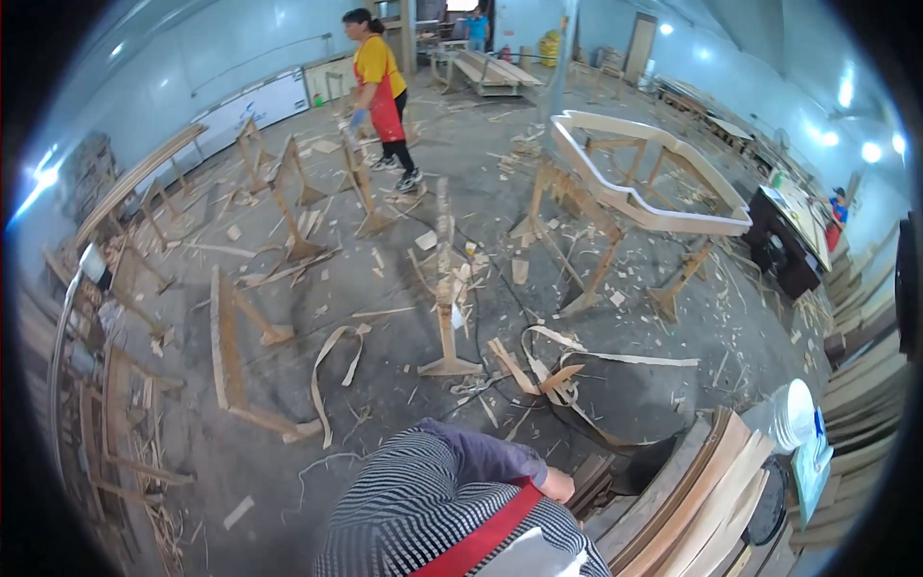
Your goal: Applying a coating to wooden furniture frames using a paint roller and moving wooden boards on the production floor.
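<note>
Reaching right hand (558,484) toward stacked wood strips (707,500) just beyond fingers; finger spread hidden; likely stiff, light, splintery; gripping mid-length advisable.

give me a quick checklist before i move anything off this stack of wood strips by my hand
1. Left hand grip: cannot tell. It sits at the edge of the stacked wood strips, fingers hidden.
2. Right hand free: cannot tell, it is out of view.
3. Stack steady: cannot tell. The strips lie slanted and fanned, and their lower end is cut off by the picture edge.
4. Floor ahead: not ok. Curled veneer strips, offcuts and a dark cable lie across it.
5. Wooden stand nearby: ok, upright and apart from the stack.
6. Co-worker in the yellow top: ok, far across the room.
</note>
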### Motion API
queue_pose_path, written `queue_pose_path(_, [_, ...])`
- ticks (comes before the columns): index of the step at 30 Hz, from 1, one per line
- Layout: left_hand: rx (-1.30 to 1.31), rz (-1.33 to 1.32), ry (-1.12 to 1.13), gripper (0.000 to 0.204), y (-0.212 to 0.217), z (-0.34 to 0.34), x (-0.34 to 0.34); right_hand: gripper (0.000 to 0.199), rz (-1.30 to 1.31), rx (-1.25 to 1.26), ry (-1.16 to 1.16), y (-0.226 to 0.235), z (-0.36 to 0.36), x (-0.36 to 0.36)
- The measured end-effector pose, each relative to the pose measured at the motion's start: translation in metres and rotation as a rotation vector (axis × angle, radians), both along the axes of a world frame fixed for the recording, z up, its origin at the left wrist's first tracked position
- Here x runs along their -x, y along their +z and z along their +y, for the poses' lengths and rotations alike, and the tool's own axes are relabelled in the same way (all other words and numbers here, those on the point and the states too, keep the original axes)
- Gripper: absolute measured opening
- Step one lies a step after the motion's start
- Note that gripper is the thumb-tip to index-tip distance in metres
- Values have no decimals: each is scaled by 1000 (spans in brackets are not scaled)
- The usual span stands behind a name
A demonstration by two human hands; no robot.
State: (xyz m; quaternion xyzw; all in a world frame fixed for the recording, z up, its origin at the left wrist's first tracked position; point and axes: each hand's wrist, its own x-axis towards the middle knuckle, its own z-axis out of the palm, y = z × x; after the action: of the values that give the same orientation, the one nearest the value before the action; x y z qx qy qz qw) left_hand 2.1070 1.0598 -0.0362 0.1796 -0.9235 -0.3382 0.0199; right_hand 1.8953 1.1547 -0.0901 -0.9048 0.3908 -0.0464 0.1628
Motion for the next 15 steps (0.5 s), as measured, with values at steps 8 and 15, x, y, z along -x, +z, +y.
queue_pose_path(8, [-20,-30,143,19,-26,-9,-18,27,-64,-278,-88,-10,-17,5])
queue_pose_path(15, [-92,-26,159,17,-36,-24,-22,26,-200,-212,-173,13,-23,-13])
